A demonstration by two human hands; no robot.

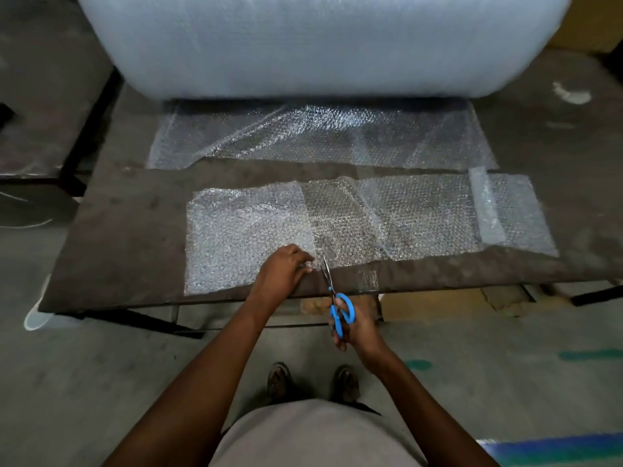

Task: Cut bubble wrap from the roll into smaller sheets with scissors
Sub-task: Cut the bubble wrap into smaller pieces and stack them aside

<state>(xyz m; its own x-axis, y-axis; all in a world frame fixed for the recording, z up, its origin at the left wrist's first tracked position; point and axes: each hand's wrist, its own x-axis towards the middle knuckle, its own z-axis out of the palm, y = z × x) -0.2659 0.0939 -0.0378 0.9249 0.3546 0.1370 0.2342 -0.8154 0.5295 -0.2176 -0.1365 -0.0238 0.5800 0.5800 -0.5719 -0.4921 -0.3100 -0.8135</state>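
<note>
My left hand [281, 267] pinches the near edge of the cut bubble wrap sheet [337, 224] on the table [118, 230], one pair of blue scissors [337, 305] gripped in my right hand [354, 328], blades nearly closed at that edge, one big roll [320, 42] behind, both arms reaching forward.

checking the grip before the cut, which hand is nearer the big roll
Left. The left hand rests on the table's bubble wrap sheet, nearer the roll; the right hand hangs off the table's near edge.

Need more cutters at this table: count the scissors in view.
1. The blue-handled scissors are in the right hand at the table's near edge, blades at the bubble wrap. Others may lie out of view.
</note>
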